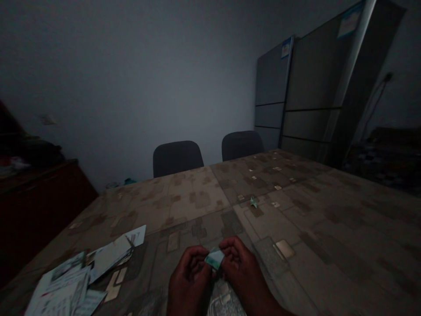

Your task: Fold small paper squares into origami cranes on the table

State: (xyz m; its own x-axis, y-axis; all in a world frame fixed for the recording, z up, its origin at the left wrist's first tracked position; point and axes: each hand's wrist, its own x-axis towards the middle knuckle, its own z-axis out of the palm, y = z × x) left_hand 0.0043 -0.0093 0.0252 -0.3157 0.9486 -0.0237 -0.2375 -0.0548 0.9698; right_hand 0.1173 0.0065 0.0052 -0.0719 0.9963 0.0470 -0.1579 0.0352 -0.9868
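The left hand (190,281) and right hand (241,267) held a small folded piece of pale green paper (214,258) between them in a narrow pinch, just above the near edge of a patterned table (315,263). A similar small paper fold (253,202) sat farther ahead on the tabletop, and loose papers (79,276) lay to the left of the hands.

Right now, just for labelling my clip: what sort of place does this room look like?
Probably a dining room or small staff room, though I can't be sure: a long table with a patterned cover, two dark chairs at its far side, and tall panelled units with stickers, likely fridges.
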